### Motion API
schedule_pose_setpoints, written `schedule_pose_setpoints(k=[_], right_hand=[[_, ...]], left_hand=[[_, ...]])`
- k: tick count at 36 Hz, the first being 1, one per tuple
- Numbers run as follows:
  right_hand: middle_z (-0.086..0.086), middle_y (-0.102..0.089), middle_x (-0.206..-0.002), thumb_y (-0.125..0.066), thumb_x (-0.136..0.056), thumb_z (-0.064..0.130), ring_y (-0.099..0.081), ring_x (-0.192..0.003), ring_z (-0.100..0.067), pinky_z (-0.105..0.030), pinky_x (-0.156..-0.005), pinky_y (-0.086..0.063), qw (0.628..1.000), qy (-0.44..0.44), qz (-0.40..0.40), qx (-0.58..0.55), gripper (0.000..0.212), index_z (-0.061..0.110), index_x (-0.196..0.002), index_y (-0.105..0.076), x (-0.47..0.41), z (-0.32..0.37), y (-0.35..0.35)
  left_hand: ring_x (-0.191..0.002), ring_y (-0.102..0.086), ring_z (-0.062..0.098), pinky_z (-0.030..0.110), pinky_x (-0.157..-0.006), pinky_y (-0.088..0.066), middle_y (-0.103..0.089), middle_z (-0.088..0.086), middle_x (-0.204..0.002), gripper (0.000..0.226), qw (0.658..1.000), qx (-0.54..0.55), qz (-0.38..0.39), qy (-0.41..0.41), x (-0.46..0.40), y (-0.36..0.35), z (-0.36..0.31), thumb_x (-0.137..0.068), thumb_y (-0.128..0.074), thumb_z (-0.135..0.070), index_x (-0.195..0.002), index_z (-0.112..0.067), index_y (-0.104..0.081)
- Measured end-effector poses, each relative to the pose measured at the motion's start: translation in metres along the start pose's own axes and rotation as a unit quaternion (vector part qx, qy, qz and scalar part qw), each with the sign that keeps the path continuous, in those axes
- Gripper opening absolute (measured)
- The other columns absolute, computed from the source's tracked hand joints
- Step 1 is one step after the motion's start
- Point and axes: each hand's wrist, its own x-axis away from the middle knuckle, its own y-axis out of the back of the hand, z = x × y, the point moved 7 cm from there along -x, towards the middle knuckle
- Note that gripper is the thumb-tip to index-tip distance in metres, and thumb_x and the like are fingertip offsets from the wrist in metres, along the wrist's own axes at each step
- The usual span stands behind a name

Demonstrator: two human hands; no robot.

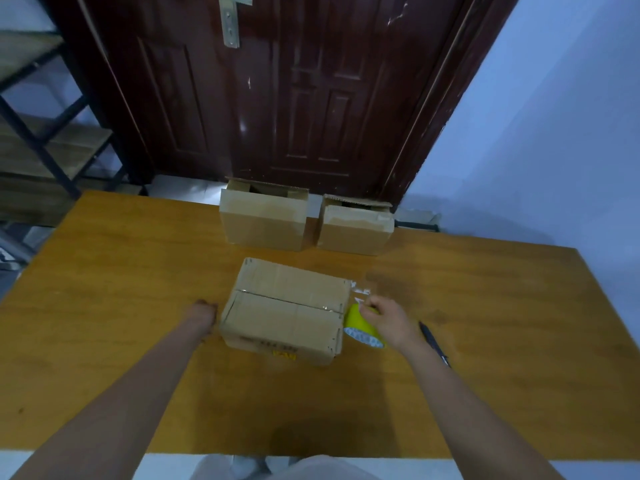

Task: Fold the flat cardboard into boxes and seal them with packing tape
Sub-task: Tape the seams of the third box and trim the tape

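Box: a closed cardboard box (287, 310) sits mid-table (138, 271), flaps meeting along a seam across its top, between the two hands.
Left hand: the left hand (202, 315) is at the box's left end, touching or just beside the wall; its fingers curl down and away from the camera, so whether they grip anything cannot be told.
Right hand: the right hand (388, 318) is at the box's right end, its fingers curled round the tape.
Tape: a yellow tape roll (362, 325) is held just beside the right wall, near the seam's end; a clear strip (358, 293) shows just above the fingertips.
Pen: a dark pen (434, 342) lies on the table, right of the right wrist.
Far boxes: two boxes (265, 220) (355, 225) stand side by side at the far edge, tops open.
Behind: a dark door (294, 91); a shelf (45, 133) at left.
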Motion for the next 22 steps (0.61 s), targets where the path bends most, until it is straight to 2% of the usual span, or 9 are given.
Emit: schedule_pose_setpoints(k=[4, 5, 6, 8, 11, 14, 18, 20, 22], right_hand=[[0.005, -0.032, -0.055, -0.056, -0.092, 0.013, -0.033, -0.05, -0.003, -0.027, -0.055, -0.023, 0.997, -0.022, -0.013, -0.078, 0.04, 0.02, -0.057, -0.039, 0.005, -0.003, -0.017], [0.007, -0.032, -0.054, -0.057, -0.092, 0.013, -0.035, -0.047, -0.002, -0.024, -0.053, -0.023, 0.995, -0.027, -0.014, -0.095, 0.04, 0.02, -0.057, -0.039, 0.007, -0.002, -0.023], [0.008, -0.032, -0.053, -0.057, -0.092, 0.013, -0.035, -0.045, 0.0, -0.021, -0.051, -0.024, 0.993, -0.026, -0.012, -0.117, 0.04, 0.02, -0.057, -0.039, 0.009, 0.0, -0.03], [0.007, -0.032, -0.055, -0.055, -0.093, 0.011, -0.036, -0.045, 0.002, -0.018, -0.05, -0.026, 0.988, -0.018, -0.002, -0.153, 0.039, 0.019, -0.059, -0.038, 0.014, 0.006, -0.044], [0.002, -0.035, -0.059, -0.054, -0.094, 0.015, -0.034, -0.049, 0.0, -0.019, -0.051, -0.027, 0.979, -0.01, 0.013, -0.201, 0.036, 0.019, -0.062, -0.04, 0.019, 0.012, -0.059], [0.001, -0.037, -0.061, -0.056, -0.094, 0.019, -0.036, -0.054, -0.005, -0.023, -0.054, -0.028, 0.972, -0.005, 0.032, -0.232, 0.033, 0.02, -0.063, -0.045, 0.022, 0.014, -0.065], [0.001, -0.049, -0.068, -0.055, -0.094, 0.022, -0.046, -0.065, -0.006, -0.02, -0.062, -0.033, 0.959, 0.002, 0.063, -0.277, 0.026, 0.022, -0.069, -0.058, 0.03, 0.009, -0.063], [0.003, -0.053, -0.072, -0.053, -0.095, 0.022, -0.049, -0.07, -0.006, -0.021, -0.066, -0.035, 0.954, -0.004, 0.074, -0.29, 0.026, 0.024, -0.07, -0.062, 0.034, 0.001, -0.062], [0.014, -0.051, -0.06, -0.053, -0.095, 0.021, -0.047, -0.059, 0.0, -0.015, -0.059, -0.034, 0.955, 0.003, 0.091, -0.284, 0.035, 0.026, -0.062, -0.061, 0.036, -0.004, -0.063]], left_hand=[[-0.069, -0.047, 0.036, 0.044, -0.06, -0.037, -0.046, 0.018, -0.083, 0.02, 0.987, 0.039, -0.139, -0.065, 0.005, 0.042, -0.023, -0.099, -0.037, -0.011, -0.111, 0.004, -0.044], [-0.074, -0.05, 0.039, 0.046, -0.062, -0.04, -0.05, 0.023, -0.086, 0.019, 0.979, 0.055, -0.173, -0.095, 0.012, 0.048, -0.032, -0.097, -0.041, -0.011, -0.109, 0.003, -0.046], [-0.088, -0.053, 0.044, 0.05, -0.073, -0.043, -0.054, 0.027, -0.098, 0.023, 0.966, 0.055, -0.212, -0.136, 0.02, 0.051, -0.041, -0.094, -0.045, -0.011, -0.11, 0.005, -0.049], [-0.112, -0.046, 0.044, 0.048, -0.095, -0.034, -0.051, 0.03, -0.117, 0.031, 0.936, 0.008, -0.27, -0.225, 0.045, 0.045, -0.062, -0.09, -0.051, -0.007, -0.117, 0.007, -0.052], [-0.119, -0.039, 0.039, 0.044, -0.1, -0.03, -0.047, 0.024, -0.125, 0.036, 0.891, -0.128, -0.236, -0.367, 0.08, 0.002, -0.085, -0.09, -0.051, -0.008, -0.124, 0.005, -0.051], [-0.139, -0.02, 0.031, 0.044, -0.113, -0.023, -0.031, 0.012, -0.149, 0.054, 0.856, -0.233, -0.134, -0.443, 0.098, -0.051, -0.083, -0.095, -0.032, -0.034, -0.141, -0.007, -0.038], [-0.146, 0.01, 0.018, 0.037, -0.117, 0.005, 0.003, -0.003, -0.16, 0.067, 0.835, -0.361, -0.11, -0.4, 0.099, -0.093, -0.07, -0.092, -0.004, -0.052, -0.152, -0.022, -0.005], [-0.146, 0.014, 0.018, 0.036, -0.117, 0.007, 0.008, -0.004, -0.159, 0.077, 0.835, -0.378, -0.129, -0.377, 0.1, -0.1, -0.067, -0.083, 0.01, -0.057, -0.152, -0.022, 0.001], [-0.145, 0.014, 0.018, 0.037, -0.118, 0.006, 0.01, -0.004, -0.159, 0.08, 0.837, -0.388, -0.139, -0.362, 0.097, -0.102, -0.067, -0.08, 0.015, -0.057, -0.151, -0.022, 0.005]])
